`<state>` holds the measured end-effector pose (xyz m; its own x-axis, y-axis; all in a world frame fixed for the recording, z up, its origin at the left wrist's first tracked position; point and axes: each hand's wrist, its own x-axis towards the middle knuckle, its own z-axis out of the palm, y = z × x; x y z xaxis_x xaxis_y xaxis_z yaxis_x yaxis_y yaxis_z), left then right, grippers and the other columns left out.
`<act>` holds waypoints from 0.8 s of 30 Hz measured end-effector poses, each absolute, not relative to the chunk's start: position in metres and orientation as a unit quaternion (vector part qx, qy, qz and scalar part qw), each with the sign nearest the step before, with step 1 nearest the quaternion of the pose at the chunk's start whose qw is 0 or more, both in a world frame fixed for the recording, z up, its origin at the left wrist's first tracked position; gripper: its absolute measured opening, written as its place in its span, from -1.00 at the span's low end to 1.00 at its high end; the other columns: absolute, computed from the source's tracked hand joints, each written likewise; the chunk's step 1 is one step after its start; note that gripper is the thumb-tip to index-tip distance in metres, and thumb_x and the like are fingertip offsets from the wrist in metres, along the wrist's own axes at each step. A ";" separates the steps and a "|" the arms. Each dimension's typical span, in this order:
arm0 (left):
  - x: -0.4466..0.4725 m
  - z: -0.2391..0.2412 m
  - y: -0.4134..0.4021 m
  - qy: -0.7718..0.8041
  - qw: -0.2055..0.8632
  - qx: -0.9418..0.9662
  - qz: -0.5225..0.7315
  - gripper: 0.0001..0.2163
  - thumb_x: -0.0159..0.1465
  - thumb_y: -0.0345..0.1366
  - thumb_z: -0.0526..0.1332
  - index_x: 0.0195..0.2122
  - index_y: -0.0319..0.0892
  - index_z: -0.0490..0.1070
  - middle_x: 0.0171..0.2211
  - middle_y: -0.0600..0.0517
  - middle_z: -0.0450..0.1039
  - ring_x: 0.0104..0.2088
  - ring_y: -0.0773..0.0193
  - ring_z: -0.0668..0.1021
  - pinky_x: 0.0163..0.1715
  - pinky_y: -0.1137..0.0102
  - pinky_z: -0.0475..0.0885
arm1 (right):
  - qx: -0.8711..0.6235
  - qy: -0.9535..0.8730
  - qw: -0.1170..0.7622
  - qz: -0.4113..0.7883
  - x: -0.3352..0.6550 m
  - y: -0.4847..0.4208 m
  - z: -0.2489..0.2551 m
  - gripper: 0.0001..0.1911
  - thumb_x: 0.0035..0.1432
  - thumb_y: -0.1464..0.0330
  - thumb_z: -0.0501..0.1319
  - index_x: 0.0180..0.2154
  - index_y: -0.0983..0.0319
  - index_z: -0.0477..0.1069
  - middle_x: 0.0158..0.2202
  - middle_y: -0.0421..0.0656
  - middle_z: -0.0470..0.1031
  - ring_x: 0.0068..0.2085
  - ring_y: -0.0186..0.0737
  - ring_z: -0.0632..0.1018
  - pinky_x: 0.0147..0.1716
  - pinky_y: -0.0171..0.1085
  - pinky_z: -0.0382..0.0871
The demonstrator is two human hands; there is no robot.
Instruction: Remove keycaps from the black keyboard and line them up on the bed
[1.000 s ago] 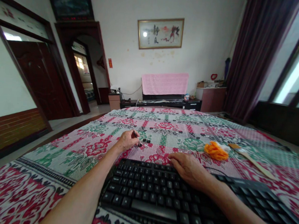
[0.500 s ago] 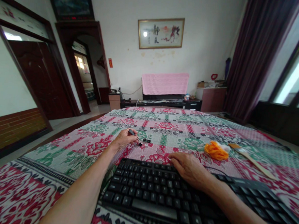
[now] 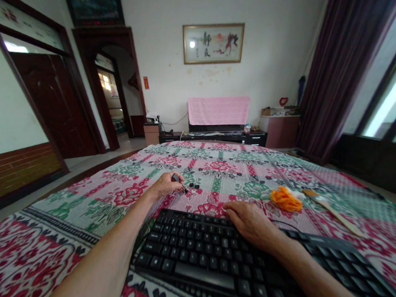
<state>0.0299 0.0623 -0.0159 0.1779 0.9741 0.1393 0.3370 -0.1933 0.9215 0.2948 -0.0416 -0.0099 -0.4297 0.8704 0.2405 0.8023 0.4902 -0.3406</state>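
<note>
The fingers of your left hand (image 3: 170, 185), just beyond the keyboard's upper left part, are pinched around one small dark-handled tool (image 3: 175, 177), whose thin end points down and to the right. The wrist lies low, with the forearm slanting in past the keyboard's left end. At the tool's end sits one black keycap (image 3: 186, 191); whether the tip grips it is too small to tell. Two more loose keycaps (image 3: 194, 186) lie side by side a little farther from the keyboard, making three in all. Your right hand (image 3: 250, 222) lies palm down across the keyboard's far edge, right of its middle, fingers loosely bent and thumb side toward you; its underside is hidden, so you cannot tell whether it clasps that edge. The one black keyboard (image 3: 197, 252) lies right in front of you, its number pad passing under your right forearm. Beyond the keyboard's right part are one orange bundle (image 3: 286, 200) and, to the right of that, one brush (image 3: 338, 217) with a pale handle angled back toward the number pad. One patterned cloth (image 3: 219, 166) spreads under and around the keyboard. Far beyond the keyboard stands a low black cabinet (image 3: 257, 139), its drawer front closed.
</note>
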 end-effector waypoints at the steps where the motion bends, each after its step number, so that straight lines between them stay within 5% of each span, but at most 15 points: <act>1: 0.030 -0.017 0.063 0.499 0.386 0.665 0.401 -0.82 -0.11 -0.45 0.20 -0.42 -0.21 0.34 -0.59 0.12 0.43 -0.56 0.36 0.50 -0.59 0.52 0.31 | -0.497 -0.841 0.196 0.087 0.295 -0.041 -0.010 -0.66 0.19 0.37 -0.12 -0.29 0.23 0.42 -0.36 -0.12 0.47 -0.33 -0.27 0.46 -0.32 -0.34 0.21; 24: 0.029 -0.017 0.062 0.482 0.411 0.660 0.404 -0.84 -0.12 -0.49 0.15 -0.45 -0.22 0.32 -0.59 0.10 0.44 -0.57 0.37 0.50 -0.56 0.51 0.34 | -0.496 -0.841 0.197 0.083 0.295 -0.041 -0.010 -0.67 0.19 0.36 -0.11 -0.30 0.23 0.41 -0.39 -0.14 0.47 -0.35 -0.29 0.46 -0.34 -0.36 0.21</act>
